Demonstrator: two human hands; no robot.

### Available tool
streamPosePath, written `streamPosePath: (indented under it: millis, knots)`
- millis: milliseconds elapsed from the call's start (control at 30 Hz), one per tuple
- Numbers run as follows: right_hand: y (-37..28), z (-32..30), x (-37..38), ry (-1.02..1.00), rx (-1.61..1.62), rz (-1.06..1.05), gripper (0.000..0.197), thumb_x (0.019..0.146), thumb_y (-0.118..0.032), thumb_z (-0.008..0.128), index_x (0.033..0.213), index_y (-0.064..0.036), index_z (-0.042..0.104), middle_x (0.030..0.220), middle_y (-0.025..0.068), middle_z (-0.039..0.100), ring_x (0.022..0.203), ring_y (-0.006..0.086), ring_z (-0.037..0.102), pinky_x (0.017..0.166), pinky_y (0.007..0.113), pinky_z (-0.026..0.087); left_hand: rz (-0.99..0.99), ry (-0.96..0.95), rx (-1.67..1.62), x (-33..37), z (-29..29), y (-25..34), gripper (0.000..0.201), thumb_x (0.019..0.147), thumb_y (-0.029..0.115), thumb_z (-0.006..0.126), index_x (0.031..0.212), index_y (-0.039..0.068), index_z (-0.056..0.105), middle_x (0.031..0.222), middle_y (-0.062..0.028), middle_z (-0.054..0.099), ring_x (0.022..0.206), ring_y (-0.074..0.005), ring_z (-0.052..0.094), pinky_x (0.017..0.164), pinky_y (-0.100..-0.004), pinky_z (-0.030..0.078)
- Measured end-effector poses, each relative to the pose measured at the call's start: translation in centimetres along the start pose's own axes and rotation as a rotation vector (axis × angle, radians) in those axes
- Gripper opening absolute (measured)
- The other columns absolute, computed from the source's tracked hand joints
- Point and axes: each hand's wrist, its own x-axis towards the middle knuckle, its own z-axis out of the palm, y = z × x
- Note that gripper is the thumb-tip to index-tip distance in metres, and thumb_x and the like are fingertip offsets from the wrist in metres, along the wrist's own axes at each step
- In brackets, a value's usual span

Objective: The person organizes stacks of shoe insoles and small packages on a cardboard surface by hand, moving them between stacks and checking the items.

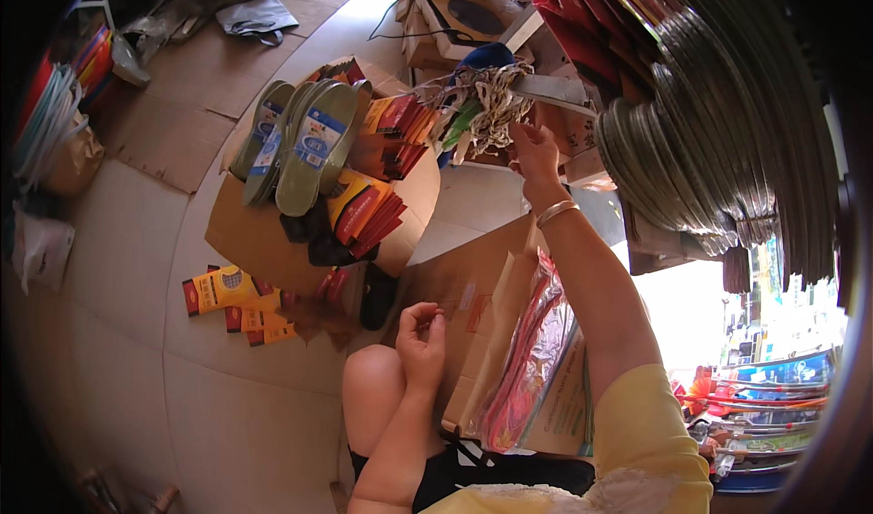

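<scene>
My right hand point(535, 153) reaches out to a tangled bundle of pale cords point(498, 105) at the far centre. Its fingers are closed at the edge of the bundle and seem to pinch some strands. Above my knee, my left hand point(421, 343) is held with the fingers curled in and the thumb against them. Whether anything small is inside it cannot be seen. Close to my right forearm, an open cardboard box point(475, 368) holds shiny pink plastic-wrapped packs point(527, 359).
Green insoles or slipper soles point(318, 146) and red-yellow packets point(368, 206) lie on a cardboard-topped stand point(245, 232). More yellow packets point(238, 291) are on the tiled floor point(245, 405). Stacks of dark flat strips point(700, 150) loom at the right, above colourful packages point(773, 396).
</scene>
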Motion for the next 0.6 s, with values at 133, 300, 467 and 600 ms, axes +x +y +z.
streamPosePath:
  millis: [133, 300, 467, 600]
  knots:
    - [0.3, 0.5, 0.8, 0.048, 0.068, 0.116, 0.030, 0.084, -0.027, 0.069, 0.102, -0.0052, 0.062, 0.075, -0.0030, 0.058, 0.059, 0.0068, 0.053, 0.050, 0.021, 0.042, -0.021, 0.009, -0.027, 0.5, 0.3, 0.2, 0.013, 0.087, 0.003, 0.060, 0.099, 0.004, 0.058, 0.092, -0.0023, 0.060, 0.084, -0.0089, 0.057, 0.077, -0.0227, 0.046]
    - [-1.1, -1.2, -2.8, -0.081, 0.071, -0.227, 0.022, 0.088, -0.021, 0.064, 0.097, -0.0007, 0.064, 0.077, 0.0005, 0.060, 0.066, 0.0077, 0.054, 0.059, 0.022, 0.044, -0.036, 0.008, -0.026, 1.0, 0.5, 0.6, 0.013, 0.087, 0.004, 0.059, 0.100, 0.004, 0.057, 0.091, -0.0016, 0.059, 0.083, -0.0079, 0.056, 0.075, -0.0215, 0.046]
    - [-2.9, -4.3, -12.3, -0.228, 0.137, -0.411, 0.013, 0.091, -0.015, 0.060, 0.091, -0.0021, 0.062, 0.086, 0.0038, 0.064, 0.074, 0.0080, 0.056, 0.066, 0.022, 0.046, -0.056, 0.004, -0.078, 1.2, 0.1, -0.8, 0.012, 0.088, 0.004, 0.059, 0.100, 0.004, 0.056, 0.090, -0.0009, 0.058, 0.082, -0.0077, 0.056, 0.073, -0.0211, 0.046]
    - [-2.5, -9.5, -18.8, -0.429, 0.058, -0.237, 0.006, 0.088, -0.005, 0.061, 0.086, 0.0005, 0.065, 0.084, 0.0028, 0.065, 0.077, 0.0084, 0.059, 0.070, 0.022, 0.047, -0.023, 0.004, -0.081, 1.0, -0.4, -0.9, 0.012, 0.088, 0.002, 0.058, 0.099, 0.004, 0.056, 0.090, -0.0017, 0.058, 0.083, -0.0082, 0.056, 0.074, -0.0214, 0.047]
